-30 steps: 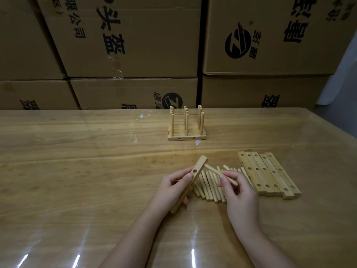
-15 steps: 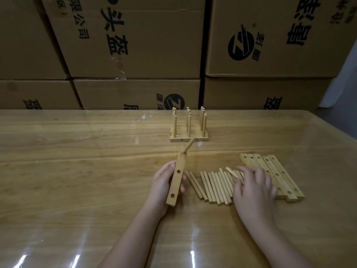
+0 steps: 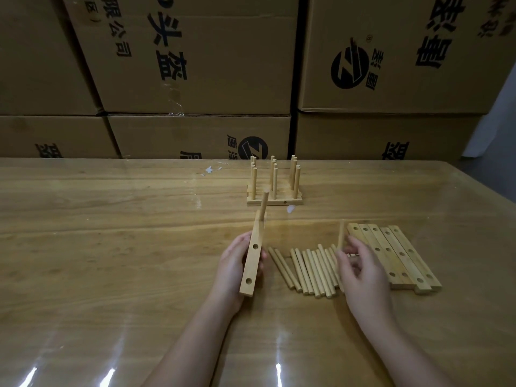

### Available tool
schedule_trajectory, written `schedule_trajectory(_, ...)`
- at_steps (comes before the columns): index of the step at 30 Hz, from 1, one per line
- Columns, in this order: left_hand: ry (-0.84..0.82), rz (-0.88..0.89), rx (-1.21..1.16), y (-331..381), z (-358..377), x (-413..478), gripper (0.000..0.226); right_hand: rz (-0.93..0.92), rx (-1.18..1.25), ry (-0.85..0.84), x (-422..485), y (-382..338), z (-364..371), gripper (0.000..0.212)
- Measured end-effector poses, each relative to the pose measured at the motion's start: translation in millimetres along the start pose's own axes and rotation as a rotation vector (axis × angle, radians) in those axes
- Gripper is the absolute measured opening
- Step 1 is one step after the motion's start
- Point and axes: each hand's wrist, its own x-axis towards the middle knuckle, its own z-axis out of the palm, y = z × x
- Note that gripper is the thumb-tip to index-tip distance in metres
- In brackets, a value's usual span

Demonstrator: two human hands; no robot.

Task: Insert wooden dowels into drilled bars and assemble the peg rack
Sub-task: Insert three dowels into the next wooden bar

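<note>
Pointing away lengthwise, a flat drilled wooden bar (image 3: pixel 252 256) is gripped by left hand (image 3: pixel 232 265), round dowel (image 3: pixel 341 236) is pinched by right hand (image 3: pixel 361 268)

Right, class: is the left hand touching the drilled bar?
Touching. The head view shows the left hand gripping the bar, with its fingers curled round the bar's edge.

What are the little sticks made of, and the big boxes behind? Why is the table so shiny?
The loose dowels look like pale, unpainted wood: light tan, matte and round. The boxes look like brown cardboard, with flap seams, tape and black print. The table shows wood grain; its bright reflections suggest a glossy coat or clear cover, I cannot tell which.
</note>
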Motion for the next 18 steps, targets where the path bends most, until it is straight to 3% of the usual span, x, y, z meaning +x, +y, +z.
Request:
schedule_trajectory(2, 0.035, 0.004, 0.044, -0.9, -0.5, 0.4, 0.025, 0.098, 0.312, -0.064, -1.7, -5.7, 2.7, 0.021)
schedule_trajectory(5, 0.029, 0.013, 0.03, -1.0, 0.2, 0.2, 0.027, 0.182, 0.595, -0.123, -1.2, -9.0, 5.0, 0.011)
schedule_trajectory(9, -0.081, -0.002, -0.031, 0.8, 0.2, -1.4, 0.029, 0.242, 0.719, -0.162, -2.3, -5.9, 6.7, 0.028)
schedule_trajectory(18, -0.416, -0.1, -0.056, -1.1, 1.5, -4.0, 0.031, 0.25, 0.964, -0.24, -3.9, -5.6, 9.0, 0.019)
